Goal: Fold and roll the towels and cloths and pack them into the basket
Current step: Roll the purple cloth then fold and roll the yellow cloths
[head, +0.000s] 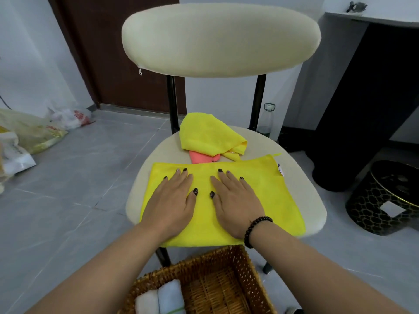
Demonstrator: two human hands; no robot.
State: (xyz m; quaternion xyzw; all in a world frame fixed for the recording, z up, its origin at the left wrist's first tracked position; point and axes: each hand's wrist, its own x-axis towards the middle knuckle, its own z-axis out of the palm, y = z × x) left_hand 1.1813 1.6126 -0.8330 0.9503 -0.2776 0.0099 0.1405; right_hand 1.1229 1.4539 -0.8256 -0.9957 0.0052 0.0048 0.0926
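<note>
A yellow cloth (pixel 249 200), folded to a flat rectangle, lies on the cream chair seat (pixel 301 189), covering its near half. The left hand (pixel 172 205) rests palm down on the cloth's left part, fingers (pixel 181 177) straight and slightly apart. The right hand (pixel 235 205) lies palm down just beside it, fingers (pixel 224 180) straight and slightly spread; neither hand grips anything. A dark bead bracelet (pixel 256 230) circles the right wrist.

On the far part of the seat sits a crumpled yellow cloth (pixel 208 134), with a pink cloth (pixel 201 156) showing beneath its near edge.

A wicker basket (pixel 247 268) stands near, below the seat's edge. In its left corner lie two rolled towels side by side, one white (pixel 146 302), one pale blue (pixel 170 295).

Plastic bags (pixel 34 132) lie on the floor at far left. A black patterned stool (pixel 385 200) stands at right.
</note>
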